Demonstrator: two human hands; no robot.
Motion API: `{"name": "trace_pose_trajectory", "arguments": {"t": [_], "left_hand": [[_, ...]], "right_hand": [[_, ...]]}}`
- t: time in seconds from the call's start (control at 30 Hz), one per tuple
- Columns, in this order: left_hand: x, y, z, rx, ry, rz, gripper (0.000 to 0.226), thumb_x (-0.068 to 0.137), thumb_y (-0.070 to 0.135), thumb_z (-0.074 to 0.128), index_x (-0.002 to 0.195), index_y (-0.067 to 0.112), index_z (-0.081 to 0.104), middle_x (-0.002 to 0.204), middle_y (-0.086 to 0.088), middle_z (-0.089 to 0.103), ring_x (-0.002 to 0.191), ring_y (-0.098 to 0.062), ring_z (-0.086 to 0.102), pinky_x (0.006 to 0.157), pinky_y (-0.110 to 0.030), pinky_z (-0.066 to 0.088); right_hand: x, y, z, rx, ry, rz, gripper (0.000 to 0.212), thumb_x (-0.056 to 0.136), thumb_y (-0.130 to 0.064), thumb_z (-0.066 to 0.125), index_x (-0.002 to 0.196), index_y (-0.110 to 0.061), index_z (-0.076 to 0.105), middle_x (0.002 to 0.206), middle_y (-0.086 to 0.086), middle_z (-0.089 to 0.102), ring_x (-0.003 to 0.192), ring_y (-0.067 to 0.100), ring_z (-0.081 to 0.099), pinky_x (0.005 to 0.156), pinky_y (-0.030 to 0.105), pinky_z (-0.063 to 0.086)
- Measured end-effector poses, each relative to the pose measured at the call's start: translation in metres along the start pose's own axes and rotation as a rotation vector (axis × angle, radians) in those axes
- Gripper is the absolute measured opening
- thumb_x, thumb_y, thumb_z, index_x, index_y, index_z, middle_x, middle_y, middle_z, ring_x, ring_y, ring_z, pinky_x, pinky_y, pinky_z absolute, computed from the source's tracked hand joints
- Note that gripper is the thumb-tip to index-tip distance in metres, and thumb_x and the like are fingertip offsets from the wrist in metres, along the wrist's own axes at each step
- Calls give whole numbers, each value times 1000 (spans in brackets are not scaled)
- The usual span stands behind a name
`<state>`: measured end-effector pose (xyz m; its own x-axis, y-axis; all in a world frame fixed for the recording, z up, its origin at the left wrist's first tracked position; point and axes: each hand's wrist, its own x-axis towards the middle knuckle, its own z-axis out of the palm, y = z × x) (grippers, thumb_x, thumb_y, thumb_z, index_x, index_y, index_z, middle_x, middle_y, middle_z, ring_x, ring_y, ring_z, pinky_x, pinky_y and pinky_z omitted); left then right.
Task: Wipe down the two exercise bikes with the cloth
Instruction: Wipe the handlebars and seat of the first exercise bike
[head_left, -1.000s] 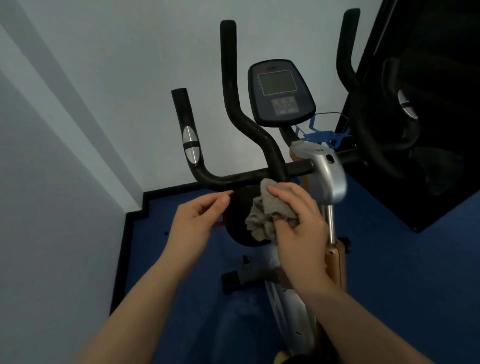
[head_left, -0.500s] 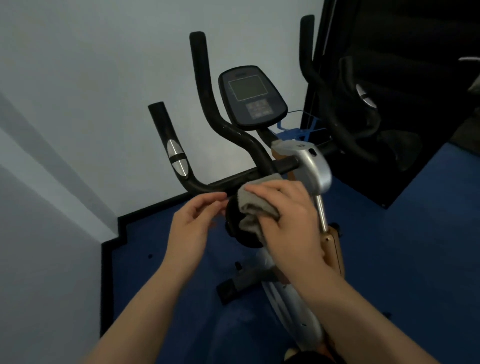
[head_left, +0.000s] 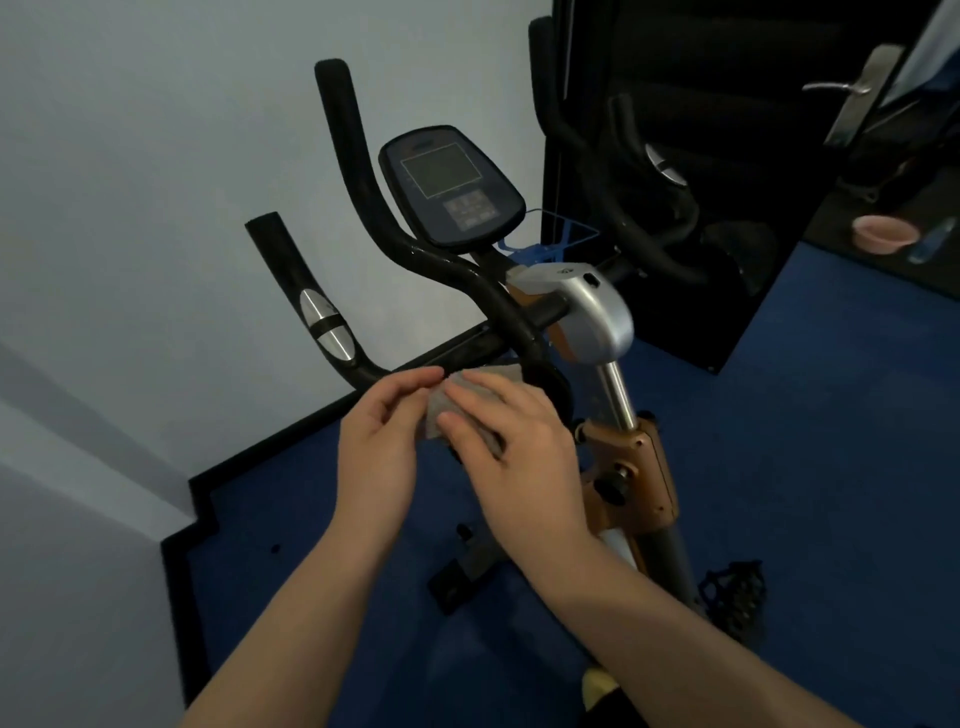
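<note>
Since a moment ago the left hand (head_left: 376, 457) has closed in on the crumpled grey cloth (head_left: 441, 410), so both hands now meet on it just below the black curved handlebar (head_left: 447, 270) of the orange-and-silver exercise bike (head_left: 592, 317). The right hand (head_left: 519, 457) lies over the cloth, fingers curled around it; the left grip pinches its near edge with fingertips. Beyond, the dark oval console (head_left: 449, 187) faces up above blue carpet (head_left: 831, 467).

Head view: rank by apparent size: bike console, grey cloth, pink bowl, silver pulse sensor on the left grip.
1. console
2. cloth, mostly hidden under the right hand, so unsure
3. pink bowl and pulse sensor: look alike; the bowl is farther away
</note>
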<state>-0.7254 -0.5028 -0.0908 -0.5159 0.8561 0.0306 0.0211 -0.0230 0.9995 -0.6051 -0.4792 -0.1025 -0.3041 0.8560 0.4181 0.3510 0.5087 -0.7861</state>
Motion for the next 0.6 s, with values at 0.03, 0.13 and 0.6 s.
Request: {"name": "trace_pose_trajectory", "arguments": {"t": [0.03,0.13,0.6], "left_hand": [[0,1,1,-10,-8,2,22,96,8,51,105,15,71,101,-1,73,99,-16,67,83,-27,54],[1,5,5,1,-28,38,22,95,9,52,102,17,71,103,2,73,101,-14,66,90,-34,52],[36,8,58,523,-108,78,17,98,26,52,95,34,66,92,16,66,90,1,60,76,-21,44]], "right_hand": [[-9,3,-2,-34,15,-29,31,92,-24,65,123,-22,68,125,-8,62,116,6,50,97,6,34],[-32,15,-15,-20,35,-80,34,89,-20,67,122,-23,68,123,-8,64,114,10,55,98,14,40],[-3,36,-35,-42,289,-28,37,86,-6,71,119,-20,70,122,-4,62,113,8,50,99,6,30]]}}
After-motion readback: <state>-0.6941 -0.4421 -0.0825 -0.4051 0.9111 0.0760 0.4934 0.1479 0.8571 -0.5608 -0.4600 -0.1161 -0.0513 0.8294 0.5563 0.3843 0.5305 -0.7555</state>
